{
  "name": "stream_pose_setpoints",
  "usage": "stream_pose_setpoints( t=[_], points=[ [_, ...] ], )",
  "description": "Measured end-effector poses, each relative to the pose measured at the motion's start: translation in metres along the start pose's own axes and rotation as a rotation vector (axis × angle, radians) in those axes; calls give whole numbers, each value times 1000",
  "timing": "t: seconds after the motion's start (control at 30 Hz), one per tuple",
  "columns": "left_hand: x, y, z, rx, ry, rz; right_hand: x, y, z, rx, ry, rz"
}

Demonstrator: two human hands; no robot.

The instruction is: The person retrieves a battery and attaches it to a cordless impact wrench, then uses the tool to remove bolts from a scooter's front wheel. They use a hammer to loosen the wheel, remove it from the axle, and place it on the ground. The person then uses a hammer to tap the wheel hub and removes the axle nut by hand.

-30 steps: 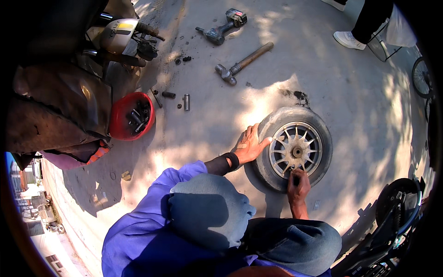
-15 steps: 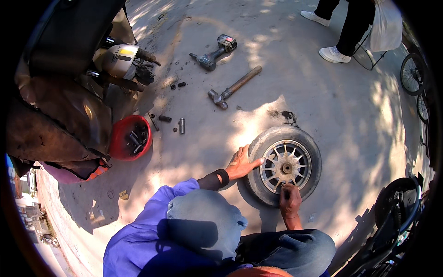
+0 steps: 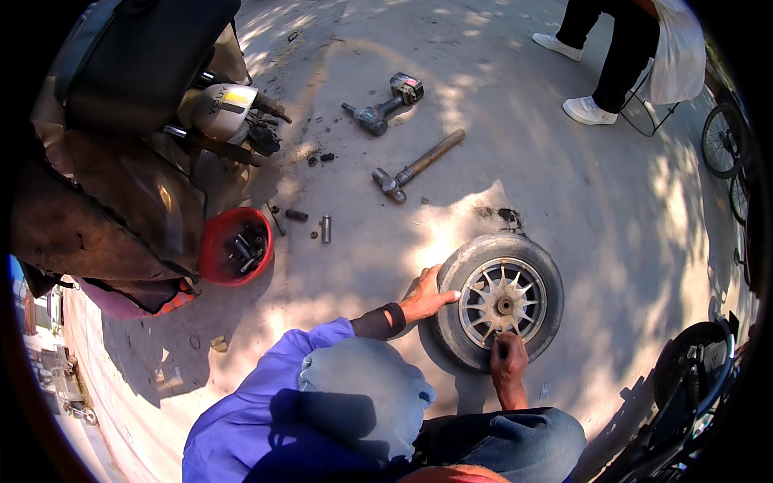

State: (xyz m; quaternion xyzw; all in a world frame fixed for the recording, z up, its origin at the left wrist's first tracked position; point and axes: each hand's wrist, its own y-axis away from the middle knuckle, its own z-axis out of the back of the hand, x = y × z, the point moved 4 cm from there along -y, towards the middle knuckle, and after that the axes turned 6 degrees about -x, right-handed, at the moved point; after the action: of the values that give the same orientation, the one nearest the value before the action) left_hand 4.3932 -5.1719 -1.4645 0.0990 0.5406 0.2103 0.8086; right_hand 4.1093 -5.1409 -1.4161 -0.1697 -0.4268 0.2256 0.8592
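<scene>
A scooter-type wheel (image 3: 505,306) with a worn grey tyre and a spoked metal rim lies flat on the ground in front of me. My left hand (image 3: 425,299) grips the tyre's left edge, thumb across the sidewall and fingers along the outer tread. At the near side of the rim, my right hand (image 3: 509,361) is closed in a pinch between the spokes and the tyre. What its fingers hold is hidden. Beyond the wheel lies a hammer (image 3: 431,159) with a wooden handle, and farther off a cordless impact wrench (image 3: 382,109).
A red bowl (image 3: 211,262) of sockets stands at the left, with loose sockets (image 3: 326,229) beside it. A covered scooter (image 3: 121,173) fills the far left. A person in white shoes (image 3: 590,111) stands at the far right. Bicycles (image 3: 722,141) line the right edge.
The whole view has shifted slightly, so things sit a little lower and to the right. Both hands keep their places on the wheel.
</scene>
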Motion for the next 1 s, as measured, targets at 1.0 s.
stream_pose_setpoints(
  t=[1.0],
  points=[
    [16, -6, -7, 32, 290, 38, 0, -5, 3, 47, -17, -50]
  ],
)
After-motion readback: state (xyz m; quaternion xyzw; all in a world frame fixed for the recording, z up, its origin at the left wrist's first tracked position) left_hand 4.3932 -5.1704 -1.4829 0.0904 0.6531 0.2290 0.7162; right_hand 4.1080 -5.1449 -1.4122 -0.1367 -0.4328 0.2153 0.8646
